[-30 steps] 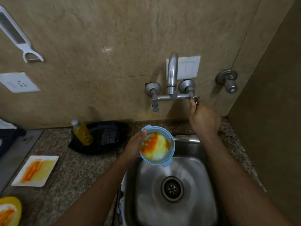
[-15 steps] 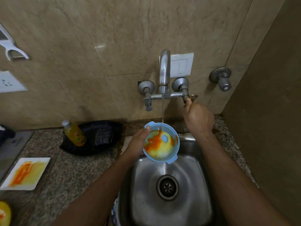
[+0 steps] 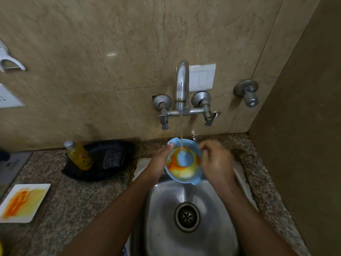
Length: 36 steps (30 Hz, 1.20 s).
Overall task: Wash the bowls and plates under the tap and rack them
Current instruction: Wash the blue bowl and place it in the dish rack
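A small blue bowl (image 3: pixel 184 159) smeared with orange and yellow residue is held over the steel sink (image 3: pixel 164 209), right under the running stream from the tap (image 3: pixel 181 84). The water has rinsed a blue patch in its middle. My left hand (image 3: pixel 159 162) grips the bowl's left rim, thumb on the edge. My right hand (image 3: pixel 216 163) is at the right rim with its fingers curled over the edge. A white square plate (image 3: pixel 24 202) with the same orange and yellow smears lies on the counter at the far left.
A yellow liquid bottle (image 3: pixel 79 156) leans in a black tray (image 3: pixel 112 169) with a dark scrub pad, left of the sink. Tap handles (image 3: pixel 209 117) and a separate wall valve (image 3: pixel 248 94) stick out above. A side wall closes off the right.
My right hand let go of the right tap handle and came down to the bowl's right rim. Water now runs into the bowl and has rinsed its centre.
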Each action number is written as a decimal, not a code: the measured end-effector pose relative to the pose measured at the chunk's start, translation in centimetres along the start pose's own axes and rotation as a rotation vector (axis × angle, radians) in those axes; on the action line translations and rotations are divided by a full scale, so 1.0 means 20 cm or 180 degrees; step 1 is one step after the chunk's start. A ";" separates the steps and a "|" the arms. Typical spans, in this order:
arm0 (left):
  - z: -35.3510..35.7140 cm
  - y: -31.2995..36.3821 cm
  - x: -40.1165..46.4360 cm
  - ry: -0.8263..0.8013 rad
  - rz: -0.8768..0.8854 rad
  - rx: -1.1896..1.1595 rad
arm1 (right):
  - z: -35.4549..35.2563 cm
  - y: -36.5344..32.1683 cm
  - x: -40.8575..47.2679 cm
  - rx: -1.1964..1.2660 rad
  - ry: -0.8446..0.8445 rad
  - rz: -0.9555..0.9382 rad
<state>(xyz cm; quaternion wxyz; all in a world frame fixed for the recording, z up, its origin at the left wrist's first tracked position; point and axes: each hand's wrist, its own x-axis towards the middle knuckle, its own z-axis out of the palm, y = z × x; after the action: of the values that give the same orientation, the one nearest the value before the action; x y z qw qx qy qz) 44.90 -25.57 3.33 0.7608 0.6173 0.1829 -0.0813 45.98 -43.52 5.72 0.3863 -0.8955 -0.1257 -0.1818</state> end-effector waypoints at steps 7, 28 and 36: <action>0.08 -0.02 0.05 -0.0138 0.0133 -0.0053 | 0.25 0.03 -0.05 -0.0882 -0.1800 -0.0731; 0.06 0.01 0.04 -0.0022 -0.0851 0.0013 | 0.04 0.21 -0.09 0.2066 -0.1755 0.2841; -0.04 0.09 0.01 -0.0060 -0.0492 0.0684 | 0.13 0.17 -0.09 0.3201 -0.1766 0.3314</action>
<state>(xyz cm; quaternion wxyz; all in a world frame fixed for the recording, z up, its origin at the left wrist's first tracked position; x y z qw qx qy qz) 45.62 -24.35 4.78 0.6834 0.6786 0.2130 -0.1646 46.13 -44.02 1.10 0.7364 -0.5690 0.1517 0.3330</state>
